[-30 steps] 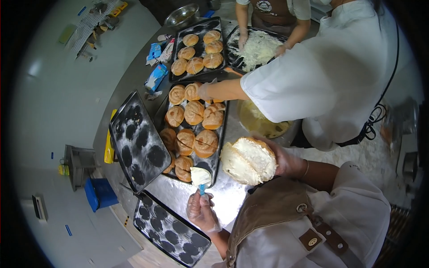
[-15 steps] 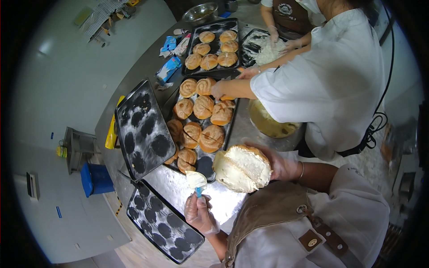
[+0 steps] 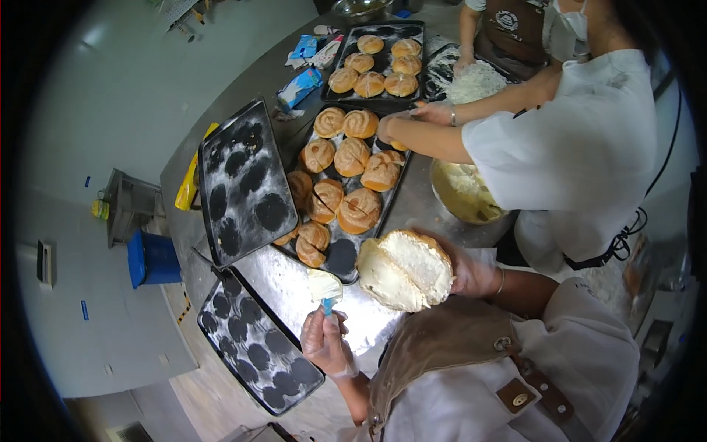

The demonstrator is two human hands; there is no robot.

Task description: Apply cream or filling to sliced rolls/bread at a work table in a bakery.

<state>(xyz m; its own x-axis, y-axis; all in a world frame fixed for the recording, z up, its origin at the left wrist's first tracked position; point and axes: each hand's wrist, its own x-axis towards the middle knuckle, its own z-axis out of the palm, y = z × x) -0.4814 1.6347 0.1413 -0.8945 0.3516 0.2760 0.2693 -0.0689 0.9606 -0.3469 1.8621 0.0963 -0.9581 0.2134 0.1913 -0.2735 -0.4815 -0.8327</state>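
Observation:
Pinched in the gloved fingers of my left hand [image 3: 326,342] is a spatula [image 3: 327,303] with a blue handle. Pale cream coats its blade, which points up beside the bun. My right hand [image 3: 471,272], also gloved, holds a large bun [image 3: 406,271] split open, its two cut faces spread with cream and facing up. Spatula and bun are apart. Just beyond them lies a dark baking tray [image 3: 342,254] with several browned buns [image 3: 360,210] on it, some of them cut. Part of my right hand is hidden behind the bun.
A floured tray [image 3: 239,184] leans at the left, with another tray [image 3: 258,346] below. At right, a co-worker [image 3: 567,132] reaches over the buns beside a cream bowl [image 3: 468,193]. Another person's hand [image 3: 464,62] touches white powder or shreds [image 3: 477,82]. A farther bun tray [image 3: 383,31] stands behind.
The view has shifted, so the trays and buns sit further right and up or down slightly. My hands keep hold of the spatula and the bun, nearly unmoved.

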